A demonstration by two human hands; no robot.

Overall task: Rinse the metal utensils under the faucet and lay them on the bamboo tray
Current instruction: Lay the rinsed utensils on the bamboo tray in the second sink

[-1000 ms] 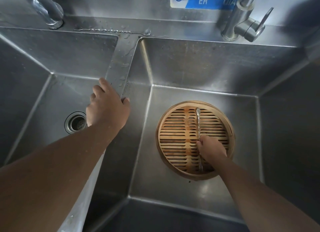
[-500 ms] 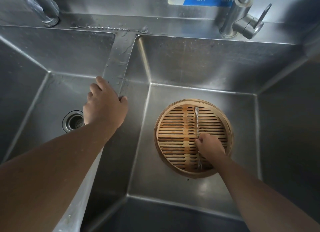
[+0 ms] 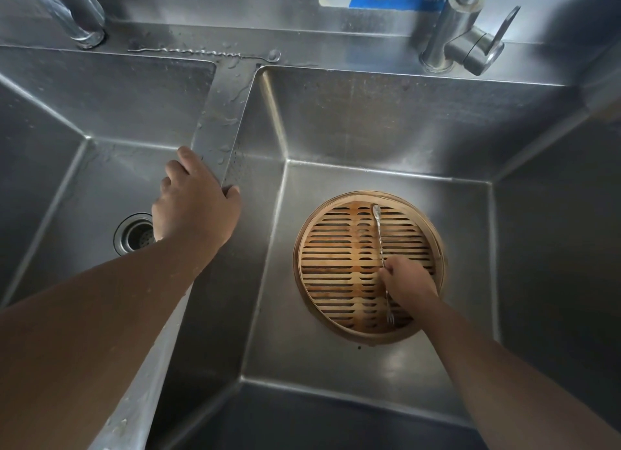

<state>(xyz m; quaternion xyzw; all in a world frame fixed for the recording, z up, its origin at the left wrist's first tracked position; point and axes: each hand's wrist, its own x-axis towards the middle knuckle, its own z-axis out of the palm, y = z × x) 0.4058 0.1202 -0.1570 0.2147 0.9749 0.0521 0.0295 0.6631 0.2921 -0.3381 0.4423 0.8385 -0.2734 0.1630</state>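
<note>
A round bamboo tray (image 3: 312, 248) with slats lies on the floor of the right sink basin. A thin metal fork (image 3: 379, 234) with a twisted handle lies across it, tines toward me. My right hand (image 3: 408, 283) is over the tray, fingers pinched on the fork's middle. My left hand (image 3: 193, 207) grips the steel divider (image 3: 221, 120) between the two basins. A second thin twisted metal utensil (image 3: 198, 51) lies on the back ledge behind the left basin.
The left basin has a round drain (image 3: 134, 236). A faucet base (image 3: 72, 14) stands at the back left, and a faucet with a lever handle (image 3: 467, 36) at the back right. No water runs. Droplets wet the divider.
Barely any: my right hand stays pinched on the fork over the tray, and my left hand keeps its grip on the divider. The view has tilted slightly.
</note>
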